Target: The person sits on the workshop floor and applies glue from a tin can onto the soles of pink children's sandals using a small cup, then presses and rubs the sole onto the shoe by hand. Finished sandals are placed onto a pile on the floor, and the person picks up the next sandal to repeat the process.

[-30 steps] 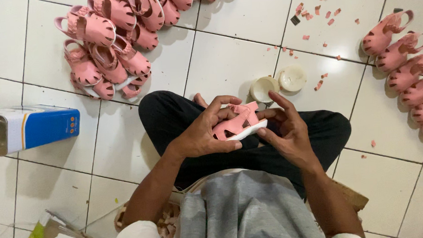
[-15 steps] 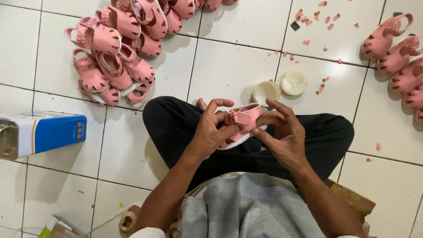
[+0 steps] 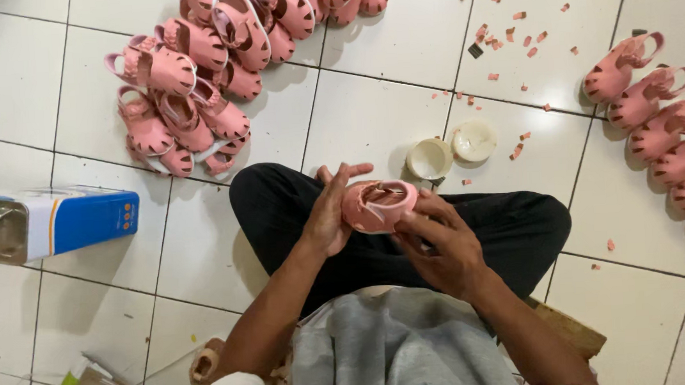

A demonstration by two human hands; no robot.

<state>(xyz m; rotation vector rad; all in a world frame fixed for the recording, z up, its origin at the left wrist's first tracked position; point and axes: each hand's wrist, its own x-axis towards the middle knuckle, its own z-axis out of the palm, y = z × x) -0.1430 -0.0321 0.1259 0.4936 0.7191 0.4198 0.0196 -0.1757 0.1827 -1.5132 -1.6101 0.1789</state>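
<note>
Between both hands [image 3: 336, 216], pink sandal [image 3: 378, 206].

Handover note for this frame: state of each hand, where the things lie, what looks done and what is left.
Left hand: cupped against the side of a pink sandal over the lap, fingers spread.
Right hand: grips the same sandal from below.
Heap of pink sandals on the tiled floor ahead to the left; a neat row of sandals to the right.
Open small pot and its lid just ahead, pink scraps beyond.
Done or left: which pile is finished cannot be told.
</note>
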